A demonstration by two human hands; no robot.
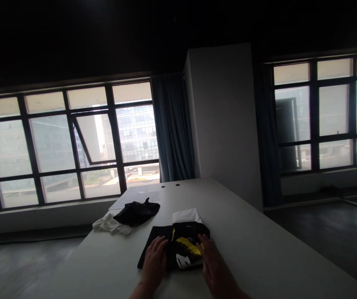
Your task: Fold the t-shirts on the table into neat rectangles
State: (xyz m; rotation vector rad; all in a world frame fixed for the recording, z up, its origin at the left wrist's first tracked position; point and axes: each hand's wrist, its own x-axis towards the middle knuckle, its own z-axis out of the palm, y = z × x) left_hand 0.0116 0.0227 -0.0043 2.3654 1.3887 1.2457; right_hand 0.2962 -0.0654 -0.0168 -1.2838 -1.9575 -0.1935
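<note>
A black garment (pixel 172 245) with a yellow and white print lies folded on the white table. My left hand (pixel 156 258) rests on its left part, palm down with the fingers stretched out. On the right edge of the garment lies my right hand (pixel 211 259), its fingers extended and a little apart. Neither hand grips anything. Just behind the black garment, partly covered by it, is a folded white cloth (pixel 187 216).
A crumpled black cloth (pixel 137 211) and a crumpled white cloth (pixel 111 224) lie at the left edge of the table (pixel 234 241). Behind them are paper sheets (pixel 131 198). A pillar (pixel 225 120), curtains and windows stand beyond the far end.
</note>
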